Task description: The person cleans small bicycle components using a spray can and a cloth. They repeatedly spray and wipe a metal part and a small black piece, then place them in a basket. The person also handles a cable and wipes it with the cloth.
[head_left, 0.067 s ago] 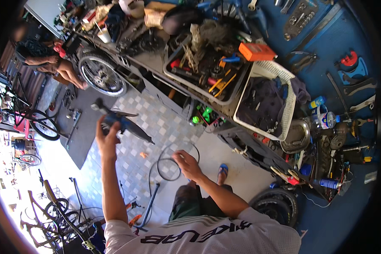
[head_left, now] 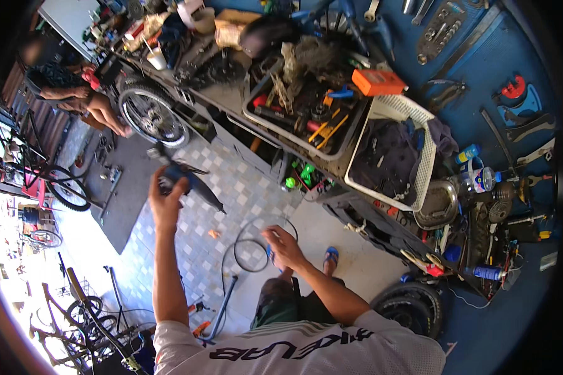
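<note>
My left hand (head_left: 167, 203) reaches out to the left of the bench, its thumb and fingers closed round a dark blue and black tapered thing (head_left: 198, 189). That thing has a grey knob-like end at the top, a thin arm along one side and a dark pointed tip; its kind is unclear. In front of my body, my right hand (head_left: 284, 248) hangs loosely, fingers slightly bent and apart, and I see nothing in it. Just left of it is a looped black cable (head_left: 236, 253), apparently clear of the fingers.
A cluttered workbench (head_left: 231, 103) runs diagonally on the right, with a tool tray (head_left: 256, 115), a white basket (head_left: 430, 169) and an orange box (head_left: 380, 82). Bicycles and a standing wheel (head_left: 151, 115) are at left, near a seated person (head_left: 62, 90). Tyres (head_left: 410, 306) lie lower right.
Both hands have shifted slightly to the right. The left keeps its hold on the dark blue thing; the right hand's fingers look a little more bent.
</note>
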`<action>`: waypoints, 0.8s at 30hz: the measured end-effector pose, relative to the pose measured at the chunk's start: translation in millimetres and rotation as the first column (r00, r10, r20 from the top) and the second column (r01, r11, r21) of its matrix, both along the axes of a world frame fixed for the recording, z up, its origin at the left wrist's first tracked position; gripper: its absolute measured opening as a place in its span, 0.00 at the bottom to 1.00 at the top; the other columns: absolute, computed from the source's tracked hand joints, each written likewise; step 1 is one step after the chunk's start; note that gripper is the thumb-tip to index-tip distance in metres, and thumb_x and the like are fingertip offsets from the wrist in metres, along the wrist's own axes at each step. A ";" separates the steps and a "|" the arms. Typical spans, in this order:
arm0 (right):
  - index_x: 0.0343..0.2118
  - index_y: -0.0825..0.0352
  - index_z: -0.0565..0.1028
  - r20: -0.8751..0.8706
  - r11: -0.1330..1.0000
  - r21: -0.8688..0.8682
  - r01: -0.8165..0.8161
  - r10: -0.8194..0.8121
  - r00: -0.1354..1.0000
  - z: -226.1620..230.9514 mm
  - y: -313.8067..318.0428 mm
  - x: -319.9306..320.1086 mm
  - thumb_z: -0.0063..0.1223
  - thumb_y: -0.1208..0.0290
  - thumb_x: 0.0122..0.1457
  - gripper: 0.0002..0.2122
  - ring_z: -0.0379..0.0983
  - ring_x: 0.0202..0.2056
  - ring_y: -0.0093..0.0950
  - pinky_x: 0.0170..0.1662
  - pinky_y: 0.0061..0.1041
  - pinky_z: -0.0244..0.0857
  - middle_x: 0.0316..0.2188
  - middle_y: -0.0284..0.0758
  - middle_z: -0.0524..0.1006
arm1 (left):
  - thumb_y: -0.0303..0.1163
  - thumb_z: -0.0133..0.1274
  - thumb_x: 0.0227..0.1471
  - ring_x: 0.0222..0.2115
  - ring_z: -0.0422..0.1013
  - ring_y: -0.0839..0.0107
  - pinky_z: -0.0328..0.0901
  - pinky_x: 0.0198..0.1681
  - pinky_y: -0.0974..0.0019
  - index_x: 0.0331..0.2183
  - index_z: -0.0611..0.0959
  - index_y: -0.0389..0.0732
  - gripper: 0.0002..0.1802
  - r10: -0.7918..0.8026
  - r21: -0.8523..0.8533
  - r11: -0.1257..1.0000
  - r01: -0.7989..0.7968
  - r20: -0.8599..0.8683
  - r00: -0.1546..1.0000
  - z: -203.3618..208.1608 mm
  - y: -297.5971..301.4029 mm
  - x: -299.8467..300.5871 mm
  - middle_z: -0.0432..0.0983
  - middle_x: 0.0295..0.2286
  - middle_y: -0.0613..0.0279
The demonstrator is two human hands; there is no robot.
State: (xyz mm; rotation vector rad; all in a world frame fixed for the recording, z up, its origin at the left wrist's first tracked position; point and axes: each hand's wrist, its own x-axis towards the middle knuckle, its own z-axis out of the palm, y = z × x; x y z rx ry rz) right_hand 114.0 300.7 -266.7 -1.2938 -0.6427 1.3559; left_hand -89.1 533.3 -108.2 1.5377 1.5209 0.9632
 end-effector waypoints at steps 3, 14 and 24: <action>0.45 0.66 0.77 0.137 0.994 -0.103 -0.046 0.060 0.989 -24.9 -24.2 46.7 0.51 0.62 0.72 0.12 0.71 0.36 0.16 0.39 0.19 0.67 0.33 0.29 0.79 | 0.37 0.72 0.45 0.38 0.75 0.72 0.70 0.46 0.66 0.54 0.78 0.43 0.35 -0.227 0.214 0.933 0.288 -0.270 0.936 -21.3 67.1 41.1 0.81 0.38 0.61; 0.41 0.63 0.80 0.272 0.830 -0.468 0.304 -0.193 0.943 -35.8 -169.9 99.8 0.53 0.57 0.70 0.14 0.64 0.23 0.13 0.26 0.18 0.61 0.23 0.22 0.72 | 0.46 0.71 0.42 0.46 0.77 0.42 0.71 0.47 0.45 0.52 0.78 0.50 0.35 -0.392 0.165 0.840 0.517 -0.474 0.788 -119.1 230.1 103.8 0.82 0.41 0.43; 0.52 0.61 0.74 0.314 0.994 -0.098 0.045 -0.012 0.949 -11.2 -120.4 96.6 0.51 0.58 0.72 0.14 0.67 0.25 0.15 0.28 0.20 0.63 0.24 0.24 0.71 | 0.43 0.64 0.52 0.43 0.78 0.43 0.71 0.46 0.49 0.47 0.83 0.35 0.25 -0.298 0.485 0.693 0.534 -0.482 0.824 139.5 185.2 186.2 0.82 0.38 0.41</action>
